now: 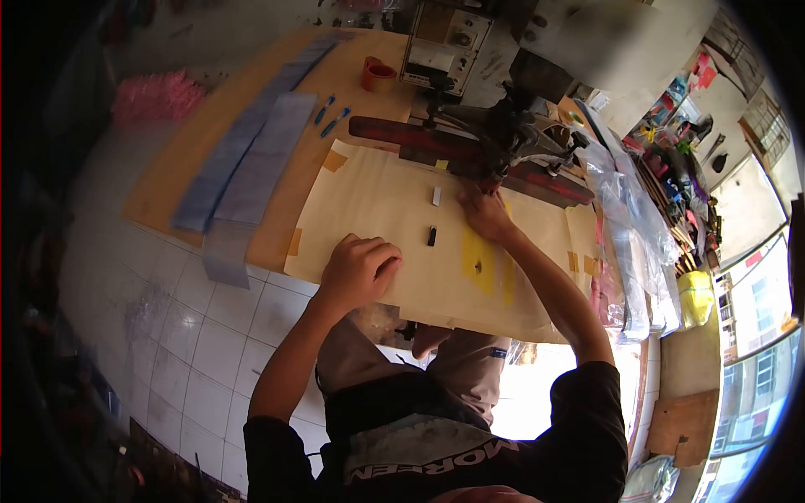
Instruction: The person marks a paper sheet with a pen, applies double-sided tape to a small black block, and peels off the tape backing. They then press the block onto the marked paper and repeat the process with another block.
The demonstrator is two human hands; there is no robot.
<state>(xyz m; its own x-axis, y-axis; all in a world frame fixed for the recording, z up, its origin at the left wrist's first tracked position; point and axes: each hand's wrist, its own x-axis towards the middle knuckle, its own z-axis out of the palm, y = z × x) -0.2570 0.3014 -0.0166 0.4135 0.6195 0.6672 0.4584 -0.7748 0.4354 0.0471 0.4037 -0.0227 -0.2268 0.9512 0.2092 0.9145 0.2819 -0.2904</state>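
My left hand (359, 270) is loosely curled over the front left part of a tan paper sheet (369, 197). Nothing sticks out of its fingers. My right hand (485, 213) reaches under the dark head of a press-like machine (509, 138), fingers bent together at its lower end; what they hold, if anything, is hidden. Between the hands, a small black piece (432, 235) and a small white piece (436, 196) lie on the sheet. Yellow tape strips (479, 260) run below my right hand. A red-edged bar (415, 137) extends left from the machine head.
Long bluish-grey sheets (260, 163) lie along the left of the wooden table (159, 184). Two blue pen-like tools (335, 122) and a red tape roll (379, 75) sit beyond them. A control box (446, 46) stands behind. Clear plastic (625, 214) covers the right side.
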